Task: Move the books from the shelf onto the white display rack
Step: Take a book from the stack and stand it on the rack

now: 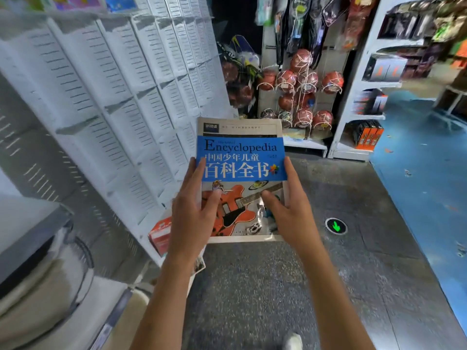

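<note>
A large book with a blue "Encyclopedia" band and an orange guitar on its cover is held up in front of me, cover facing me. My left hand grips its left edge, thumb on the cover. My right hand grips its right edge, thumb on the cover. The white display rack, a slanted wall of many slotted pockets, stands to the left of the book. A red-and-white book lies in one of the rack's low pockets, just left of my left wrist.
Straight ahead hang netted basketballs on a display. A white shelf unit with boxed goods stands at the right. The floor is dark grey with a green arrow light and a blue strip at right. A grey shelf is at the near left.
</note>
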The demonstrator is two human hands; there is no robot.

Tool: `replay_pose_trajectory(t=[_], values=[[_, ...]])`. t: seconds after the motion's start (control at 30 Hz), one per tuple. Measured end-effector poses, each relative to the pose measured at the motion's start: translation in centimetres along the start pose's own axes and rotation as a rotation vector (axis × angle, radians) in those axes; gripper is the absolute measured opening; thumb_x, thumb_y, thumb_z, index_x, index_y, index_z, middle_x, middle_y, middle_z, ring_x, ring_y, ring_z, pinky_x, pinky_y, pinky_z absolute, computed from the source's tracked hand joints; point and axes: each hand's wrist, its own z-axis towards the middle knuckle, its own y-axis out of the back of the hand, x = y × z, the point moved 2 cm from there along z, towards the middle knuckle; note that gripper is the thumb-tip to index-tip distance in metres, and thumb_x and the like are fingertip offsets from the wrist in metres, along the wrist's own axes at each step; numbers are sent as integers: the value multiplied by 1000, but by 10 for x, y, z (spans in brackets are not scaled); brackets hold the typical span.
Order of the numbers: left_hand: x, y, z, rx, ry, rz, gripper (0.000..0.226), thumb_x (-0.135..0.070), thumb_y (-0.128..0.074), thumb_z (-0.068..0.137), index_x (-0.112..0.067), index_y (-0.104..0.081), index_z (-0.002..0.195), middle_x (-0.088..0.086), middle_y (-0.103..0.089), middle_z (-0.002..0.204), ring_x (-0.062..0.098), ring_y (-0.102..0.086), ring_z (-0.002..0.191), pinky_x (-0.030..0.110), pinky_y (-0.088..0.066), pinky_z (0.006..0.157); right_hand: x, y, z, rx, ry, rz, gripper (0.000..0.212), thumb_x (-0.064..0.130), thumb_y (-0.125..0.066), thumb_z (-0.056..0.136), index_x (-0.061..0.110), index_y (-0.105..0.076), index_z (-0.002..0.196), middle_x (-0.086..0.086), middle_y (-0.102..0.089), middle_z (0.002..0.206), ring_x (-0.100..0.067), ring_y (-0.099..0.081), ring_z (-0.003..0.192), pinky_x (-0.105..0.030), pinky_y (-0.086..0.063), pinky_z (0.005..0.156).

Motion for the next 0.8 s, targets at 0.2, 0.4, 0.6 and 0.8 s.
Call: replay_pose_trajectory(t=[0.2,0.4,0.6,0.8], values=[[18,-71,105,-87,4,32,61,-12,-56,100,-23,-31,155,-9,-25,159,-27,-42,116,-6,-39,79,-52,12,138,84,107,53,80,21,-61,96,72,-12,135,4,-49,143,-21,-50,124,-53,-47,104],[23,-116,218,-239,22,75,61,-15,-57,100,-30,-30,153,-15,-24,159,-39,-29,113,-9,-35,79,-66,18,283,234,232,87,79,16,-60,96,60,-9,138,47,-25,139,12,-33,136,-27,-35,113],[50,-125,298,-402,59,127,61,-19,-58,99,-35,-32,152,-21,-26,157,-25,-33,127,-7,-34,85,-85,-19,389,317,315,116,74,52,-58,86,72,-10,138,16,-40,152,-29,-51,131,-58,-46,102],[88,-128,385,-506,70,165,61,-18,-59,99,-32,-34,152,-23,-28,155,-22,-32,129,-7,-32,87,-104,-66,494,405,357,138,80,36,-63,94,51,-11,152,5,-53,142,-24,-62,106,-51,-52,94]])
